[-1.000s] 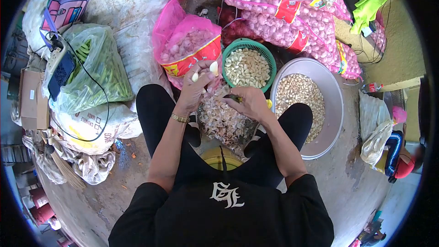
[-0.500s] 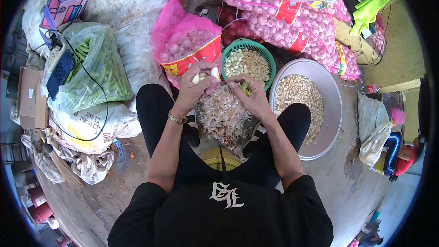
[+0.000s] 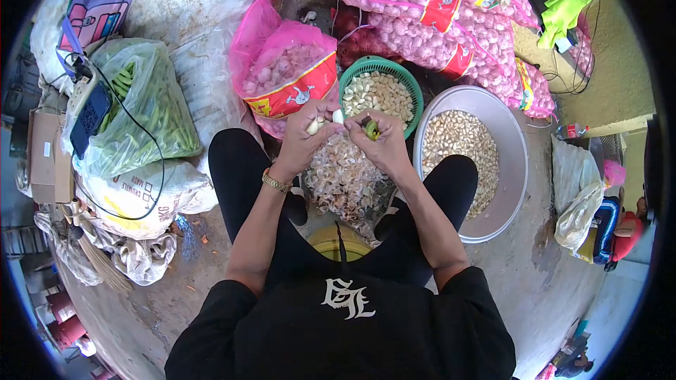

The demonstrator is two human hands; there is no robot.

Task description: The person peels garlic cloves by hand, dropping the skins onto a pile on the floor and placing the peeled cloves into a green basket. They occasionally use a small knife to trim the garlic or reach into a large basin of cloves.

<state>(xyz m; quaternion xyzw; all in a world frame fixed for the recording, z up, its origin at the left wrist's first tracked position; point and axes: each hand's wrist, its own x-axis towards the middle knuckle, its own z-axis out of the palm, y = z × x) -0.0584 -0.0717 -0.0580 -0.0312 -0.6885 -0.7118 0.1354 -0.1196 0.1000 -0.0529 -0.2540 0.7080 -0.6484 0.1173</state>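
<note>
My left hand [image 3: 304,142] is closed around several peeled garlic cloves [image 3: 315,127]. Another white clove [image 3: 338,117] sits at its fingertips, close to my right thumb. In my right hand [image 3: 384,146] is a small green-and-yellow object [image 3: 372,129], mostly hidden by the fingers, so I cannot tell its kind. Both hands meet above a heap of dry garlic skins [image 3: 343,181] between my feet. Just beyond them stands a green plastic basket [image 3: 417,102] with peeled cloves in it.
At the right is a wide pale basin [image 3: 512,169] of garlic cloves. An opened pink mesh sack of garlic [image 3: 282,63] stands ahead, with stacked full sacks [image 3: 458,42] behind. On the left lie a plastic bag of green vegetables [image 3: 148,112] and a phone [image 3: 90,124] with a cable.
My hands have shifted slightly and come closer together. The white clove at the left fingertips has turned and now stands nearer the right thumb.
</note>
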